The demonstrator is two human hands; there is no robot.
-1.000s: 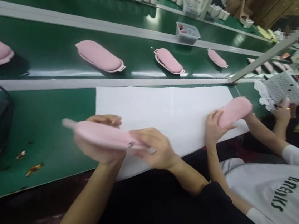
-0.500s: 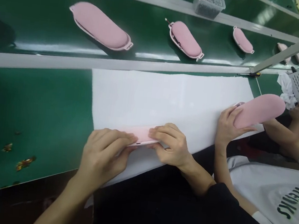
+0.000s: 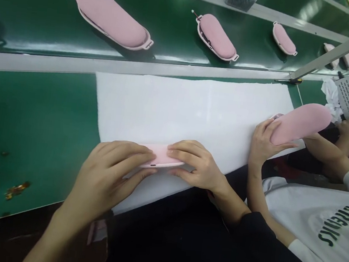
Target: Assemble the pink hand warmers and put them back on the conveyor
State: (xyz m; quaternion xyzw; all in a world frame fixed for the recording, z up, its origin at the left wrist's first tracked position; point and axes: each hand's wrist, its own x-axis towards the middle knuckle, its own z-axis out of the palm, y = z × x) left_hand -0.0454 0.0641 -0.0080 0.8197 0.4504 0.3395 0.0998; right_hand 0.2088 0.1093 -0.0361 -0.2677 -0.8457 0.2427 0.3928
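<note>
A pink, oblong plastic casing (image 3: 161, 155) lies between my two hands, low over the white sheet (image 3: 151, 111). My left hand (image 3: 111, 170) is closed on its left end, fingers on top and thumb along the lower edge. On the right end, my right hand (image 3: 197, 163) grips it the same way, fingertips on the upper face and thumb below. A small dark slot shows in the casing's near edge. Both of its ends are hidden by my fingers.
Several pink casings, among them a large one (image 3: 111, 18) and one with a wire (image 3: 218, 37), lie on the green belt (image 3: 173, 34). To my right a co-worker's hand (image 3: 263, 143) holds another pink casing (image 3: 303, 122). Gold scraps (image 3: 16, 191) lie at left.
My view has shifted slightly, so things on the bench and belt sit a little differently. My left thumb and fingers have loosened somewhat along the casing's edge; both hands stay on it.
</note>
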